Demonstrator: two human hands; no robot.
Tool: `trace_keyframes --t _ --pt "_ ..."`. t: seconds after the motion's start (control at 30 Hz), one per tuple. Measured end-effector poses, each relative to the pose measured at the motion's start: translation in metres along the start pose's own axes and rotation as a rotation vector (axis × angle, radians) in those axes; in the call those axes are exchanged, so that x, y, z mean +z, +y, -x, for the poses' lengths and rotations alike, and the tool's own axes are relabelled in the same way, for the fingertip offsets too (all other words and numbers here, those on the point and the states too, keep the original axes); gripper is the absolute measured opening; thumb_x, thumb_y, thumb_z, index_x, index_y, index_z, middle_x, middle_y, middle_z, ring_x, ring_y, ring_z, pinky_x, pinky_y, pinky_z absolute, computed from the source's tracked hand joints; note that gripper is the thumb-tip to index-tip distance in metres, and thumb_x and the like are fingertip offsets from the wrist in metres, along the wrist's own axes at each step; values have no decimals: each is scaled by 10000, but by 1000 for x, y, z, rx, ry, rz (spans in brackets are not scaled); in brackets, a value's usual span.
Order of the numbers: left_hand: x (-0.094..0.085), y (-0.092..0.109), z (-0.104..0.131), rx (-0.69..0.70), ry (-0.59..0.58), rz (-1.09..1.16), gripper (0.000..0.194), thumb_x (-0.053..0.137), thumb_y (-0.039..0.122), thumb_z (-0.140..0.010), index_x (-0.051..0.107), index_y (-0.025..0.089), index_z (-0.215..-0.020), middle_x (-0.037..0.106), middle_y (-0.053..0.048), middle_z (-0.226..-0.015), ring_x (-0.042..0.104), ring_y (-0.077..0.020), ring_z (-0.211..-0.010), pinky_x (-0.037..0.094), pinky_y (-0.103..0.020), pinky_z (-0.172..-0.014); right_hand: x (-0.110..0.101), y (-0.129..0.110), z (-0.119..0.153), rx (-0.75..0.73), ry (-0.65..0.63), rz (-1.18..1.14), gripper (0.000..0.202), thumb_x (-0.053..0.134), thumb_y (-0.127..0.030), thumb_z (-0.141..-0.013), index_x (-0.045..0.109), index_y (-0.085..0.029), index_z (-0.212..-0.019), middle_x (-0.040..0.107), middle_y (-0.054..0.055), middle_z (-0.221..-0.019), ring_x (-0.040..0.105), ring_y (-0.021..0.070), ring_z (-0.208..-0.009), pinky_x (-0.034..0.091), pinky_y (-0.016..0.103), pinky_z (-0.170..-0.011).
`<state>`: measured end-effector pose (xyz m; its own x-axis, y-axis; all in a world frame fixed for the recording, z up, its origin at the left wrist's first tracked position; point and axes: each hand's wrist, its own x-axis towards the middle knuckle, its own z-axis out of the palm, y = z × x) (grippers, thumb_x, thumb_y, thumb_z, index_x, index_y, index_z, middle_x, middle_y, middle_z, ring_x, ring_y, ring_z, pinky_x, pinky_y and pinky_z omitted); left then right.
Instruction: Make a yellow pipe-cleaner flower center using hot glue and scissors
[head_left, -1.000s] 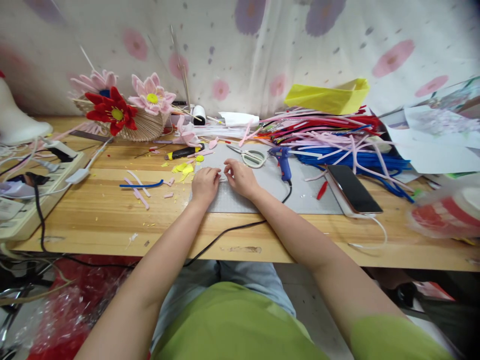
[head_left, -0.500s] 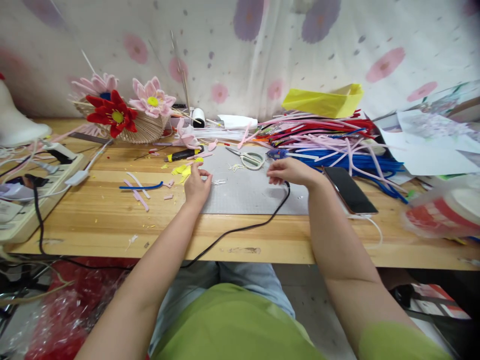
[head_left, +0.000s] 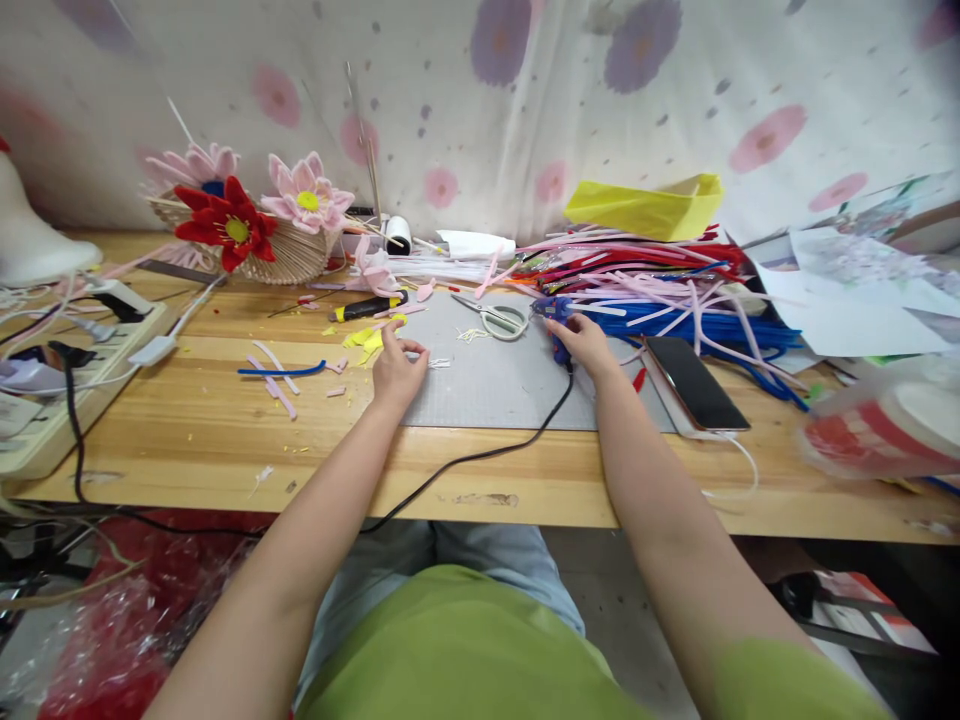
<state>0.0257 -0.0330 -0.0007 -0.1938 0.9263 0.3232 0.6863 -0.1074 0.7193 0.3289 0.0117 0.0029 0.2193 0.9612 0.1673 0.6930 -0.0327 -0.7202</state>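
My left hand (head_left: 400,368) rests at the left edge of the grey cutting mat (head_left: 480,392), its fingers curled around something too small to make out; thin white strands (head_left: 439,363) lie just right of it. Yellow scraps (head_left: 365,341) are beside its fingertips. At the mat's right side, my right hand (head_left: 586,343) has its fingers on the blue glue gun (head_left: 558,312), whose black cord (head_left: 480,458) runs left over the table edge. Between the hands, farther back, lie white-handled scissors (head_left: 504,322) and more white strands (head_left: 472,335).
A phone (head_left: 697,383) and a red-white cup (head_left: 862,432) stand right. Blue, pink and red fuzzy stems (head_left: 637,270) are piled behind. A power strip (head_left: 90,390) and a basket (head_left: 289,258) with fuzzy flowers are left; a yellow-black cutter (head_left: 369,308) lies near the basket.
My right hand has come down onto the glue gun and closed its fingers on it, uncovering more of the mat's right side. My left hand has barely moved.
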Motion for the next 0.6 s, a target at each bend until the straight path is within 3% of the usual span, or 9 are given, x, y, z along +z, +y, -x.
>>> trace_keyframes --t 0.1,0.17,0.27,0.33,0.4,0.47,0.53,0.6 --pt "0 -1 0 5 -9 12 624 618 195 -745 336 246 -1300 708 5 -883 663 -174 -852 475 -327 -787 7 -4 2 44 -5 61 394 610 -504 -683 623 -148 -851 663 102 -845 583 218 -784 439 338 -733" --pt "0 -2 -1 9 -14 13 624 611 187 -739 334 239 -1297 702 5 -880 661 -172 -860 476 -324 -787 9 -6 2 93 57 60 386 608 -464 -689 627 -137 -893 670 127 -897 604 240 -841 448 358 -774" --pt "2 -4 -2 14 -24 16 630 600 182 -734 326 231 -1299 692 7 -871 658 -173 -862 476 -325 -786 12 -13 3 80 219 -150 417 558 -462 -722 604 -134 -976 666 133 -961 621 221 -881 468 348 -788" --pt "3 -5 -2 19 -35 26 639 597 178 -732 319 232 -1305 687 12 -859 656 -170 -861 476 -326 -791 15 -23 10 10 244 -360 421 541 -486 -728 587 -154 -984 664 99 -919 624 177 -799 484 309 -721" --pt "3 -6 -2 24 -46 36 647 595 171 -732 315 239 -1311 684 18 -849 654 -165 -860 474 -326 -799 19 -38 21 -40 106 -492 397 565 -524 -711 595 -175 -898 642 45 -763 588 137 -643 475 275 -618" --pt "2 -5 -2 27 -54 36 655 598 169 -731 316 246 -1317 682 19 -847 652 -163 -855 472 -325 -800 25 -52 35 -40 -124 -503 391 605 -556 -690 601 -175 -773 579 8 -598 518 114 -520 446 261 -535" --pt "1 -3 -1 27 -56 23 660 602 166 -729 320 247 -1320 683 16 -848 650 -165 -831 470 -324 -788 31 -62 47 -57 -311 -437 388 643 -556 -675 606 -172 -709 549 -3 -540 486 106 -485 425 255 -504" --pt "0 -1 0 26 -60 4 662 602 163 -729 321 244 -1323 684 13 -855 646 -164 -797 468 -320 -770 38 -67 54 -113 -390 -334 368 654 -539 -683 622 -172 -695 552 -1 -538 508 118 -520 432 258 -534"
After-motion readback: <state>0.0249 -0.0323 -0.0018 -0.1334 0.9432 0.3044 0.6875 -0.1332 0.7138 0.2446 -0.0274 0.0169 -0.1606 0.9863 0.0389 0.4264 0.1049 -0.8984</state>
